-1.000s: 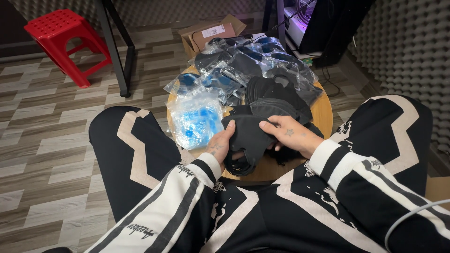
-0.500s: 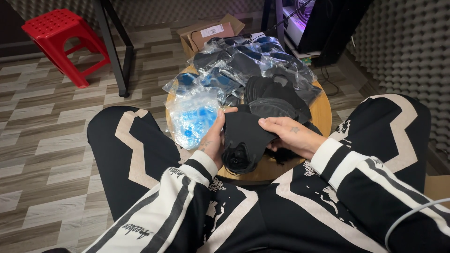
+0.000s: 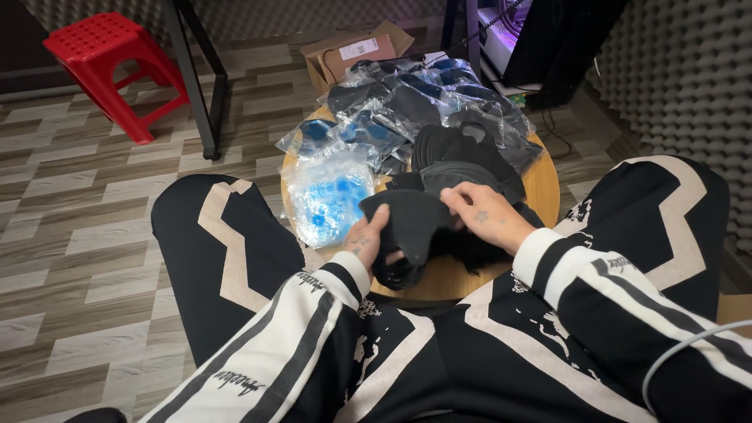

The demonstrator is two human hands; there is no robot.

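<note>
Black fabric piece (image 3: 411,227) gripped by left hand (image 3: 366,241) and right hand (image 3: 484,215) mid-frame, loose black pile (image 3: 462,157) and bagged ones (image 3: 407,102) waiting on round table (image 3: 544,184).

- stool (image 3: 102,59), upper left: red
- cloth piece (image 3: 407,227), centre: black
- round table (image 3: 540,176): light wood
- plastic bag (image 3: 329,192): clear, blue contents
- floor (image 3: 70,235): grey-brown herringbone

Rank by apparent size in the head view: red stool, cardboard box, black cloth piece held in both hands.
1. Red stool, largest.
2. Cardboard box and black cloth piece look alike; the cloth is nearer the camera, so unranked.
</note>
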